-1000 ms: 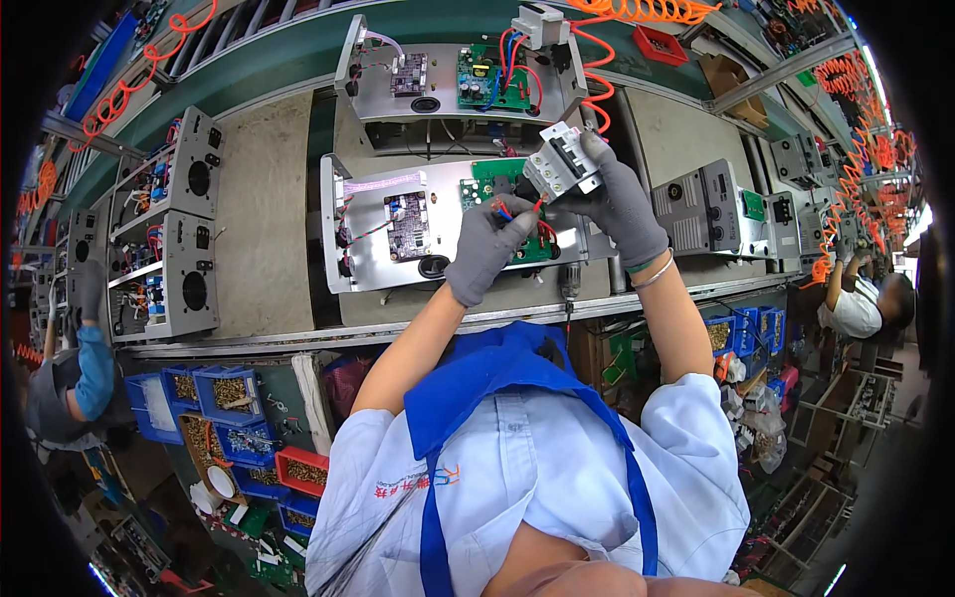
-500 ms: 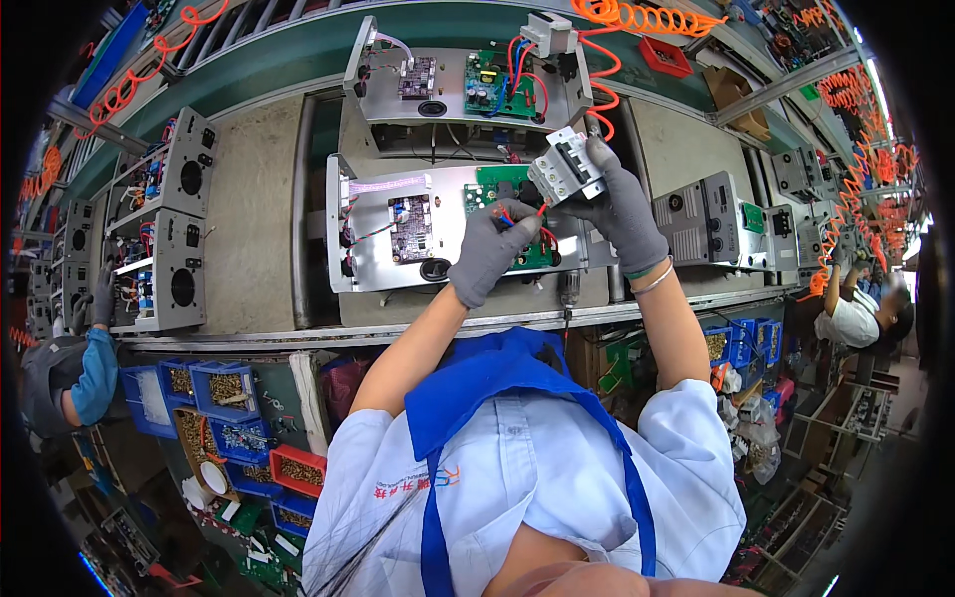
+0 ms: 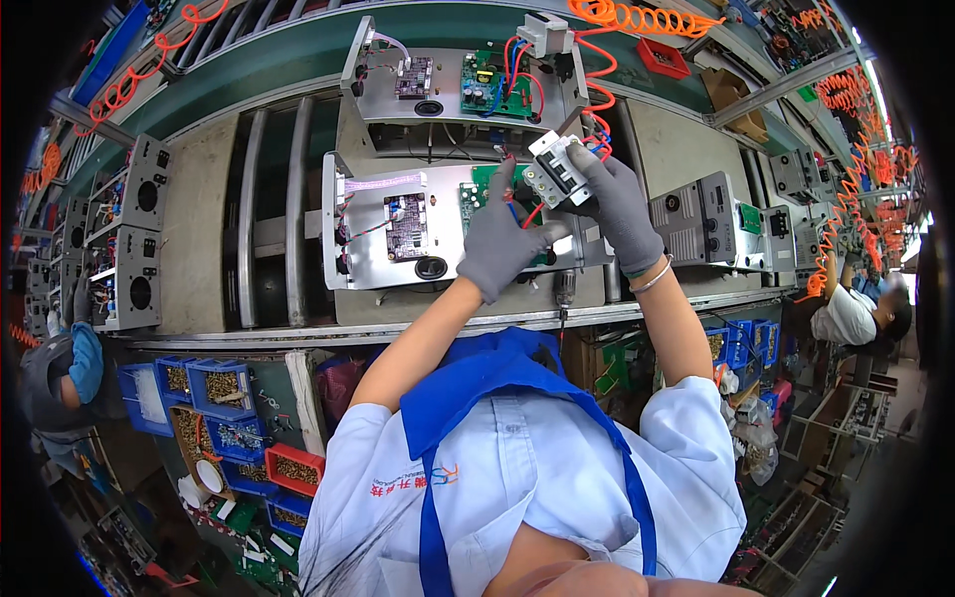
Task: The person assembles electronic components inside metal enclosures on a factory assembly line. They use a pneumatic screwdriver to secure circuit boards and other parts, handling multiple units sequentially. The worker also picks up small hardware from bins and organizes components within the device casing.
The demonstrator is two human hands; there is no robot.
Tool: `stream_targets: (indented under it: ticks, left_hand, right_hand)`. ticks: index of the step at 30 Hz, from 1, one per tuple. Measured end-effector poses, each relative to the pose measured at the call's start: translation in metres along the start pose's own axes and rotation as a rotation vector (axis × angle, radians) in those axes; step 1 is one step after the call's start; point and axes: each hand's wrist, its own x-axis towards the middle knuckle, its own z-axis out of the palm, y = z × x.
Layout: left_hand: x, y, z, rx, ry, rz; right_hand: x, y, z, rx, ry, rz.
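Observation:
My right hand [image 3: 619, 214] is closed around a white-and-grey circuit breaker [image 3: 554, 179] with black switch levers, raised above an open metal chassis [image 3: 364, 267]. Beside the breaker, my left hand [image 3: 499, 242] has its index finger and thumb spread apart. Red and blue wires [image 3: 515, 210] run between that hand and the breaker; whether the fingers touch them I cannot tell. Both hands wear grey gloves. In the chassis sit a small purple circuit board [image 3: 406, 227] with a ribbon cable and a green circuit board [image 3: 477, 189], partly hidden behind my left hand.
Behind stands a second chassis [image 3: 383, 95] with its own wired breaker [image 3: 544, 36]. A power screwdriver [image 3: 565, 289] hangs at the bench's front edge. Finished-looking grey casings [image 3: 696, 221] lie right; open units [image 3: 139, 269] stand left by a co-worker. Blue parts bins [image 3: 221, 388] are lower left.
My left hand has opened from a pinch at the wires, its index finger now pointing up. The breaker has tilted slightly in my right hand. The units at left have slid further left, exposing rollers.

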Motion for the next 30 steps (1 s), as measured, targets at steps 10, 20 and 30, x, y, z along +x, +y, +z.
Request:
stream_targets:
  ticks: [10, 20, 30]
  left_hand:
    - [0.007, -0.006, 0.012, 0.266, 0.004, 0.040]
    - [0.011, -0.005, -0.004, 0.370, -0.026, -0.013]
    - [0.000, -0.009, 0.002, -0.093, -0.026, -0.096]
  right_hand:
    - [-0.009, 0.002, -0.003, -0.029, -0.011, 0.017]
    - [-0.007, 0.016, -0.100, -0.148, 0.282, -0.077]
    - [0.013, 0.260, -0.075, -1.137, 0.272, 0.171]
